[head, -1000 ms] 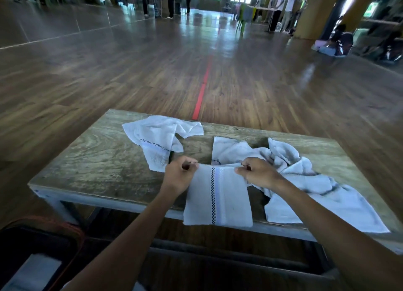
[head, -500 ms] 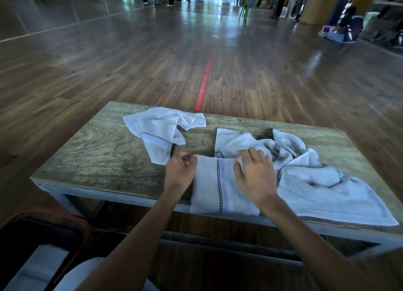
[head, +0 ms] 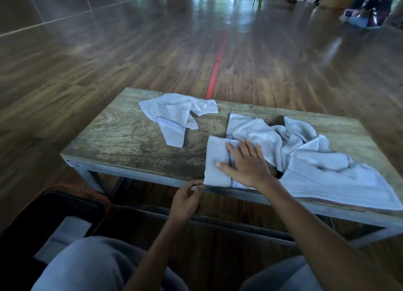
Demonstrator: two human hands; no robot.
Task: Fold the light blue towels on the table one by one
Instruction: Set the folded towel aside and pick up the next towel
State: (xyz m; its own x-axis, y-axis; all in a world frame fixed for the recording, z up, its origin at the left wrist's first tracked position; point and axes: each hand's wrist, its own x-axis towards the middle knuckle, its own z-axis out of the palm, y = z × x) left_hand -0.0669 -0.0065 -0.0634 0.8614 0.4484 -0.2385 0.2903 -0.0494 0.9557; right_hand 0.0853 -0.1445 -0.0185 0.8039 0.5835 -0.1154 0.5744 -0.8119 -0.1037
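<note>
Now we are pressing our right hand (head: 246, 166), fingers spread flat, on the half-folded light blue towel (head: 214, 160) lying at the near edge of the tabletop (head: 130, 142), while our left hand (head: 187, 201) is meeting the towel's near left corner with loosely curled fingers, though we cannot tell whether it is pinching. Ideally we are pinning the layers under the flat palm, squaring the near edges, and not dragging the towel heap (head: 316, 160) touching it on the right. Another crumpled towel (head: 174, 116) is lying well apart, far left.
</note>
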